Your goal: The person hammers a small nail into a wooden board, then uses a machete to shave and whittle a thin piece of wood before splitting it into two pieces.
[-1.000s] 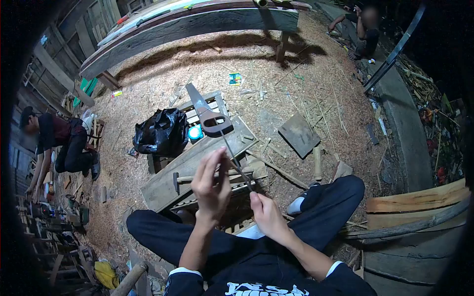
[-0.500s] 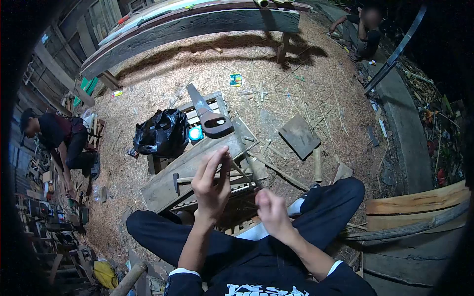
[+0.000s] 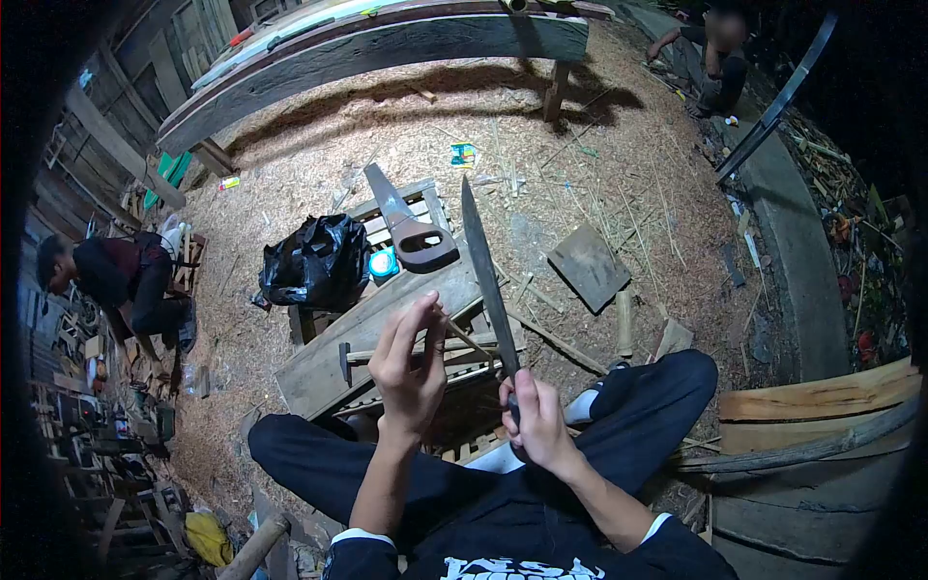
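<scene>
My right hand (image 3: 536,418) is wrapped round the handle of a machete (image 3: 486,266), whose long dark blade points up and away from me. Between the thumb and fingers of my left hand (image 3: 408,367) is a thin wooden stick (image 3: 471,340), slanting down toward the blade; its gripped end is hidden. Beyond my hands lies a wooden plank (image 3: 333,338) with a hammer (image 3: 345,362) by my left hand. A handsaw (image 3: 423,247) with a brown handle rests farther out, beside a turquoise tape measure (image 3: 383,263) and a black plastic bag (image 3: 317,261).
A long wooden bench (image 3: 387,53) crosses the back. A square board (image 3: 588,268) and a bamboo piece (image 3: 623,324) lie on the shavings-covered ground at right. Split timber (image 3: 822,396) is near my right knee. One person (image 3: 116,280) crouches at left, another (image 3: 720,68) sits at back right.
The machete has swung up from a blurred low position beside the stick, its blade now upright and pointing away. My left hand has hardly moved. The person at left has bent lower.
</scene>
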Action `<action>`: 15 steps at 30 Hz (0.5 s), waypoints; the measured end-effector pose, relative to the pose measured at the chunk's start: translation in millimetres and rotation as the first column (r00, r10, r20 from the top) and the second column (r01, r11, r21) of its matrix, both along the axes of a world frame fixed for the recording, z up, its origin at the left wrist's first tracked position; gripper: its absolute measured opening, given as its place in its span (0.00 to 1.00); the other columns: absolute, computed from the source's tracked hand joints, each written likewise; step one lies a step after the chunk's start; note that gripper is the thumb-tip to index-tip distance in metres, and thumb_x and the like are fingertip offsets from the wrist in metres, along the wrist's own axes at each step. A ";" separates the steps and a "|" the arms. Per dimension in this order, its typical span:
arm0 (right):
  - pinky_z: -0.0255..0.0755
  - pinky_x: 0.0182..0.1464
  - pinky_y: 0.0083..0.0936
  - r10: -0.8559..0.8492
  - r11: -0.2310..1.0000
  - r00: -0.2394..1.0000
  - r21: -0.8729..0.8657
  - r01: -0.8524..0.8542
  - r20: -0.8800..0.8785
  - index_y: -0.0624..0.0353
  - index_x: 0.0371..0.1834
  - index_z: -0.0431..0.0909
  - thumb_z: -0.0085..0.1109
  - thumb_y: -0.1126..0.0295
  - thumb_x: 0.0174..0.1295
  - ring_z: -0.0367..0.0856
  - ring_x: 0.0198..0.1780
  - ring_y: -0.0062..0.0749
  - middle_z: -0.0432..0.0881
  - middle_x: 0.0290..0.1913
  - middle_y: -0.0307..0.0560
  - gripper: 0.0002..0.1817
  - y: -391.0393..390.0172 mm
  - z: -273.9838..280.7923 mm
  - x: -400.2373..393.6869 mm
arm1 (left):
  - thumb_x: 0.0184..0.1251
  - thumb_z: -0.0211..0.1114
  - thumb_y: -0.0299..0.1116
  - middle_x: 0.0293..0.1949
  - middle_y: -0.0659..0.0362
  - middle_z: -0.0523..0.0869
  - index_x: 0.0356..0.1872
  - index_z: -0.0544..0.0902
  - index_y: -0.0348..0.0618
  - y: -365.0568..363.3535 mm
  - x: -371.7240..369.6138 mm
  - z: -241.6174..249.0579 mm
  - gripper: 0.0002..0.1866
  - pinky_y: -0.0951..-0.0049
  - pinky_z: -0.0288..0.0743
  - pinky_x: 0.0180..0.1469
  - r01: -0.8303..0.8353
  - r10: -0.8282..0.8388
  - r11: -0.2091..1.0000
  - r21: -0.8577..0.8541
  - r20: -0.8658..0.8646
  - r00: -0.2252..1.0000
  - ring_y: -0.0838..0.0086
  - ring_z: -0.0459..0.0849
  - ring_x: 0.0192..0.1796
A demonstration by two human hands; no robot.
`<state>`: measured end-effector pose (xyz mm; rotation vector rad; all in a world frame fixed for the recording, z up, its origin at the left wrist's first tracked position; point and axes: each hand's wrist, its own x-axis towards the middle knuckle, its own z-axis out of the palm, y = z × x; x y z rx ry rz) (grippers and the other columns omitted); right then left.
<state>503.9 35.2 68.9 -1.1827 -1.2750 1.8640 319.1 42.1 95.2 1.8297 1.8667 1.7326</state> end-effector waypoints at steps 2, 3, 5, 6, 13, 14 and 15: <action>0.60 0.20 0.27 0.044 0.993 0.997 0.103 -0.051 0.064 0.61 0.30 0.72 0.39 0.45 0.83 0.67 0.16 0.20 0.67 0.16 0.36 0.31 -8.0 -26.4 -2.8 | 0.66 0.65 0.11 0.46 0.51 0.88 0.61 0.82 0.34 -0.5 -0.2 -0.5 0.22 0.70 0.83 0.51 0.014 -0.014 1.000 0.008 -0.002 1.000 0.68 0.90 0.48; 0.60 0.20 0.27 0.043 0.993 0.997 0.103 -0.050 0.064 0.61 0.30 0.72 0.39 0.45 0.83 0.67 0.16 0.20 0.67 0.16 0.36 0.31 -5.7 -44.4 -0.9 | 0.66 0.64 0.11 0.46 0.51 0.88 0.61 0.82 0.34 0.0 0.2 0.1 0.22 0.70 0.84 0.51 0.006 -0.006 1.000 -0.004 0.022 1.000 0.68 0.91 0.48; 0.59 0.17 0.21 0.134 0.990 0.954 -0.082 -0.115 0.270 0.59 0.34 0.71 0.37 0.41 0.82 0.64 0.14 0.17 0.66 0.16 0.35 0.31 2.8 -68.9 8.4 | 0.66 0.64 0.10 0.46 0.51 0.88 0.61 0.82 0.34 0.8 0.8 2.7 0.22 0.70 0.84 0.51 0.001 0.000 1.000 -0.007 0.044 0.999 0.68 0.91 0.48; 0.58 0.17 0.21 0.144 0.983 0.953 -0.153 -0.106 0.266 0.58 0.33 0.71 0.37 0.40 0.81 0.64 0.13 0.17 0.66 0.15 0.35 0.32 5.6 -68.5 11.7 | 0.66 0.64 0.10 0.46 0.51 0.87 0.61 0.82 0.34 -0.6 1.0 3.9 0.22 0.70 0.84 0.51 0.005 -0.005 1.000 -0.002 0.007 1.000 0.68 0.91 0.47; 0.62 0.22 0.25 -0.026 1.000 1.000 0.015 0.026 0.004 0.61 0.31 0.74 0.41 0.46 0.83 0.67 0.18 0.18 0.66 0.15 0.34 0.30 -2.4 -14.7 -3.5 | 0.65 0.66 0.12 0.45 0.51 0.88 0.60 0.82 0.34 5.9 8.1 4.5 0.22 0.70 0.84 0.49 -0.002 0.002 1.000 0.019 0.016 1.000 0.68 0.91 0.47; 0.55 0.16 0.21 -0.020 0.992 1.000 0.126 0.020 0.002 0.59 0.35 0.70 0.36 0.40 0.82 0.61 0.13 0.16 0.64 0.16 0.34 0.31 -5.7 -27.6 -7.8 | 0.65 0.66 0.12 0.45 0.51 0.88 0.60 0.82 0.34 7.0 7.8 3.1 0.22 0.70 0.84 0.49 -0.007 0.007 1.000 0.028 -0.011 1.000 0.68 0.91 0.46; 0.55 0.16 0.21 -0.018 0.992 1.000 0.127 0.018 -0.001 0.59 0.35 0.70 0.36 0.40 0.82 0.61 0.13 0.16 0.64 0.16 0.34 0.31 -4.3 -47.0 -6.7 | 0.65 0.66 0.12 0.45 0.51 0.88 0.61 0.81 0.34 7.3 7.0 2.1 0.22 0.70 0.84 0.49 -0.011 0.013 0.999 0.037 -0.038 0.999 0.69 0.91 0.46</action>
